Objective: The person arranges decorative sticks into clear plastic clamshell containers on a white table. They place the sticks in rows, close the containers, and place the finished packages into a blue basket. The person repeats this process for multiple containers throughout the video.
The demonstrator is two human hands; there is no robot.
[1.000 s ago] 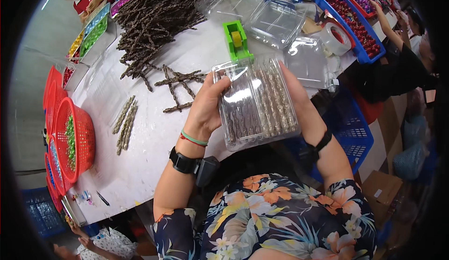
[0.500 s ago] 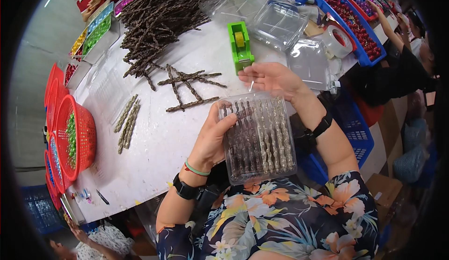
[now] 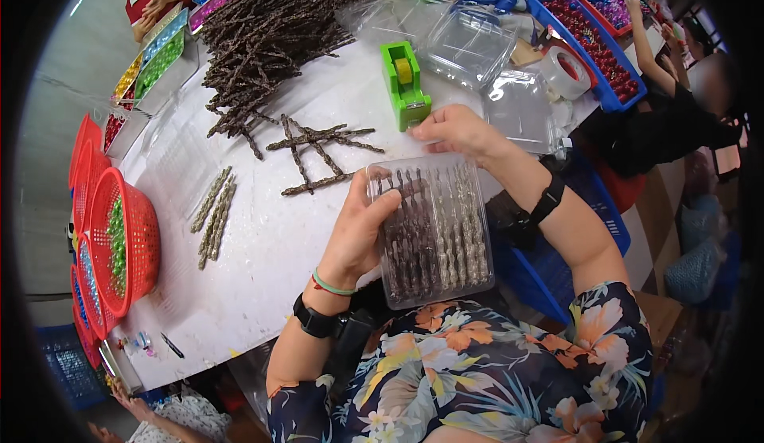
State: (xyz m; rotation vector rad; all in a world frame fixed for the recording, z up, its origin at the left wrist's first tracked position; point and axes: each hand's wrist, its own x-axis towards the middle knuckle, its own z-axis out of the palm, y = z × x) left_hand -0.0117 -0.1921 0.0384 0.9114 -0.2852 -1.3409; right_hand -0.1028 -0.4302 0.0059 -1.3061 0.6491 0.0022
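Note:
My left hand (image 3: 358, 232) grips the left side of a clear plastic box (image 3: 487, 277), tilted in front of my chest. Inside stand rows of beaded sticks, dark brown on the left and pale silvery on the right. At the front end of a green tape dispenser (image 3: 404, 93) is my right hand (image 3: 458, 134), its fingers pinched together; whatever they hold is too small to make out. A few dark brown sticks (image 3: 318, 156) lie crossed on the table beyond my left hand. Several pale sticks (image 3: 215, 220) lie farther left.
A big heap of dark sticks (image 3: 270, 37) covers the far table. Clear plastic lids (image 3: 469, 49) and a roll of tape (image 3: 565, 73) lie at right, beside a blue tray of red beads (image 3: 589, 53). Red baskets (image 3: 139, 244) line the left edge. Other people work nearby.
My right hand has gone from open fingers to a pinch at the tape dispenser's front. The box has shifted slightly left in my left hand.

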